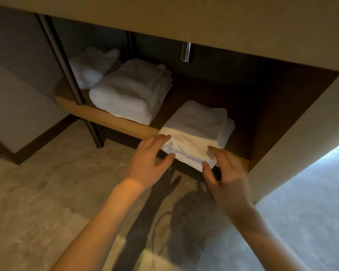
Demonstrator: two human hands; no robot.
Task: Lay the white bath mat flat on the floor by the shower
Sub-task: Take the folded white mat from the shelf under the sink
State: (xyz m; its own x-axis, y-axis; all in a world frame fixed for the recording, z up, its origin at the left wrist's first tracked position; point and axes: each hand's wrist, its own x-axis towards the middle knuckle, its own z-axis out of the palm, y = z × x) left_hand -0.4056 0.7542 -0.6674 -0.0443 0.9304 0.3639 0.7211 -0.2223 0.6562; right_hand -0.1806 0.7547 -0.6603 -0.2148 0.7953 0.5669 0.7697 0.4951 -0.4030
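The white bath mat [196,132] lies folded on the low wooden shelf [114,119] under the vanity counter, its front edge hanging past the shelf lip. My left hand [151,161] touches the mat's front left corner, fingers spread above it and thumb below. My right hand [223,173] is at the front right corner, fingers resting on top and thumb under the edge. Neither hand has closed fully around the mat.
A stack of folded white towels [131,90] sits left of the mat, with another white towel [92,65] behind it. A dark metal leg [70,83] stands at the shelf's left. The counter front [184,20] overhangs above. Pale tiled floor [47,192] lies below.
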